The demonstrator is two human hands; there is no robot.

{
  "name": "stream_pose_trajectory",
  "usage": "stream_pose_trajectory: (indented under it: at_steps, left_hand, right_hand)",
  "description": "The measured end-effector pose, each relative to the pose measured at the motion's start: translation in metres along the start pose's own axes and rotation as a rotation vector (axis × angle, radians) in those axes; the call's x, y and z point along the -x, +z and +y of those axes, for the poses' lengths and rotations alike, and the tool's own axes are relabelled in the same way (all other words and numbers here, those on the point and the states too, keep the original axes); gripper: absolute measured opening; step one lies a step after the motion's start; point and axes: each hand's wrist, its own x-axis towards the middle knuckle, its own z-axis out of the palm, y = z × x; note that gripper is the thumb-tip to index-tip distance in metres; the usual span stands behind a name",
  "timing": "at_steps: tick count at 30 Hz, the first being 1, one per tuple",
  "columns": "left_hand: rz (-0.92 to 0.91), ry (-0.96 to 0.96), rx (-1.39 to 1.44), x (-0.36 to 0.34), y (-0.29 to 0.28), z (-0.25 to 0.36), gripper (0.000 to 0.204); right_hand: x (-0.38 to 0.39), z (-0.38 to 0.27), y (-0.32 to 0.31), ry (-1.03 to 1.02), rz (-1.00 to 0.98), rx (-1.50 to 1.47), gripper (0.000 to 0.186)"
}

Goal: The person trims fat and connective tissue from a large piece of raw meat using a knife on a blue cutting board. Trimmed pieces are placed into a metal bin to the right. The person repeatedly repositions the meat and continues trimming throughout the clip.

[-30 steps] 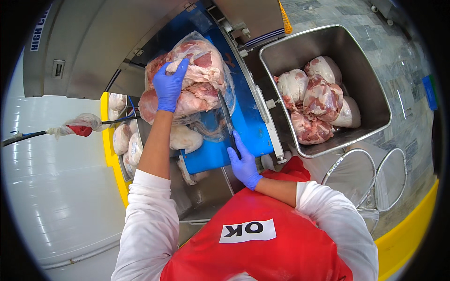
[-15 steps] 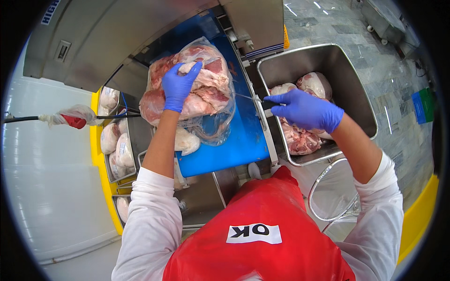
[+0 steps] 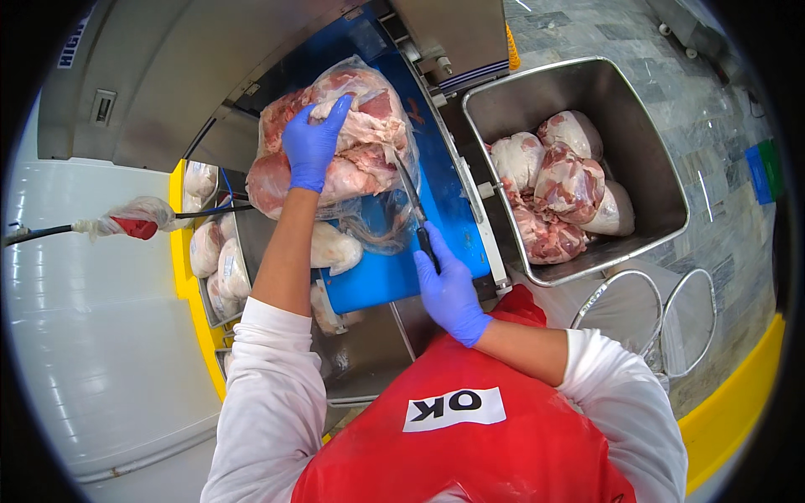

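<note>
The big lump of pink meat sits on the blue worktop, over by its left edge, with clear plastic around it. The left hand lies on top, thumb apart from the fingers. The fingertips are partly hidden, so I cannot tell if they pinch the meat. The right hand has its fingers wrapped around the knife near the worktop's near right corner. The blade points at the meat's right side. This looks like the cutting step. The next move calls for a steady left hand, clear of the sharp blade.
</note>
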Motion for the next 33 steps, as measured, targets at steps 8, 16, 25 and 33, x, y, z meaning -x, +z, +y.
stream_pose_trajectory:
  at_steps: [8, 16, 25, 33]
  left_hand:
    - [0.055, 0.033, -0.046, -0.007, -0.001, -0.004, 0.057]
    - [0.124, 0.047, -0.096, -0.010, 0.002, -0.008, 0.062]
    - [0.122, 0.016, -0.060, -0.006, 0.000, -0.010, 0.064]
    - [0.097, 0.009, -0.126, -0.005, -0.003, -0.007, 0.070]
  right_hand:
    - [-0.015, 0.008, 0.018, -0.128, 0.034, -0.067, 0.058]
    - [-0.020, 0.023, 0.019, -0.138, -0.022, -0.142, 0.063]
    - [-0.029, 0.011, 0.098, 0.069, -0.046, -0.343, 0.083]
    - [0.015, 0.047, -0.005, -0.040, -0.092, -0.057, 0.075]
